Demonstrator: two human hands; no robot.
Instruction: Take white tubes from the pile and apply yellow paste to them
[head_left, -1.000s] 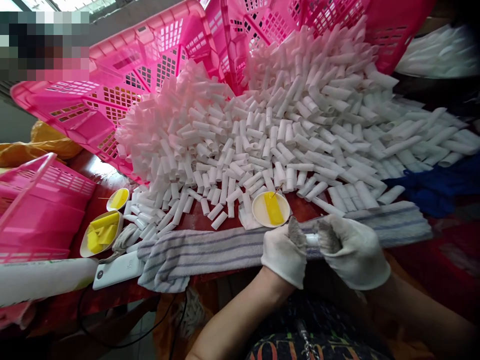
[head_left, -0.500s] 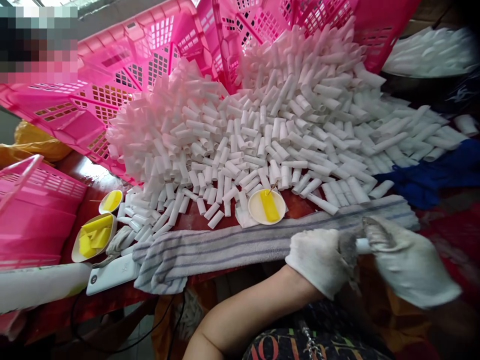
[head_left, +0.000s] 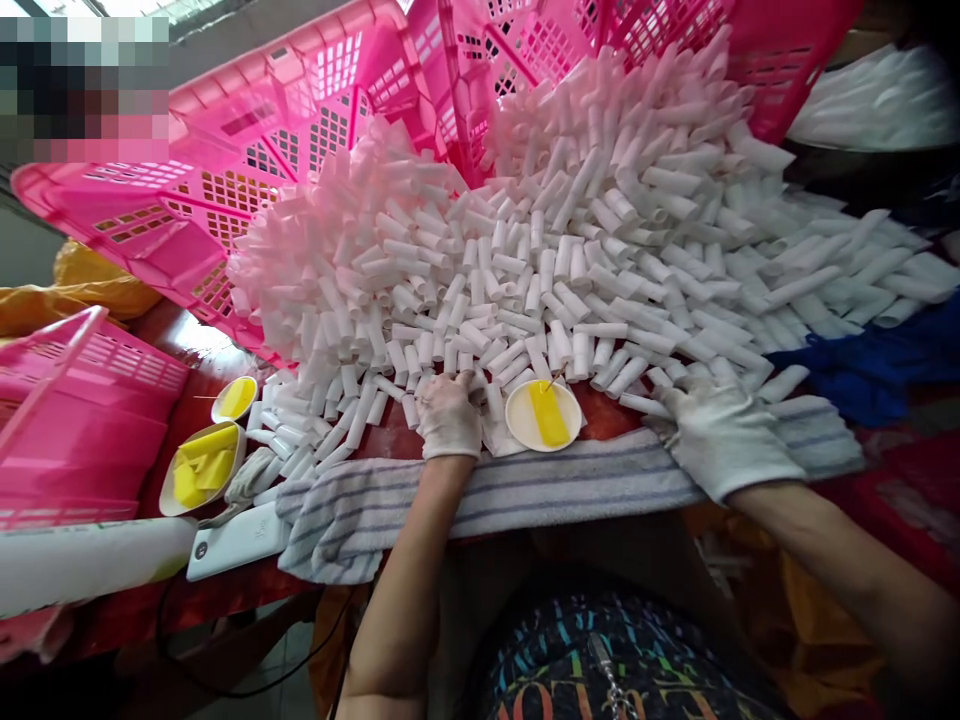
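In white work gloves with grey fingers, both my hands are at the front edge of a large pile of short white tubes (head_left: 585,262). My left hand (head_left: 451,415) is left of a small dish, its fingers curled in on a white tube that they largely hide. Further right, my right hand (head_left: 724,435) reaches over the striped towel (head_left: 570,482), its thumb and fingers apart against the tubes. Between the hands, a yellow strip (head_left: 550,412) and a thin stick lie in the round cream dish (head_left: 517,425).
Pink crates (head_left: 300,75) lie tipped behind the pile. At left are another pink crate (head_left: 82,420), a bowl (head_left: 169,490) of yellow pieces, a smaller dish (head_left: 219,408) and a pale phone-like device (head_left: 232,543). Blue cloth (head_left: 862,370) lies at right.
My hands were together at the lower right around a white tube. They have parted: the left moved left to the pile, the right forward to the tubes. That tube no longer shows between them.
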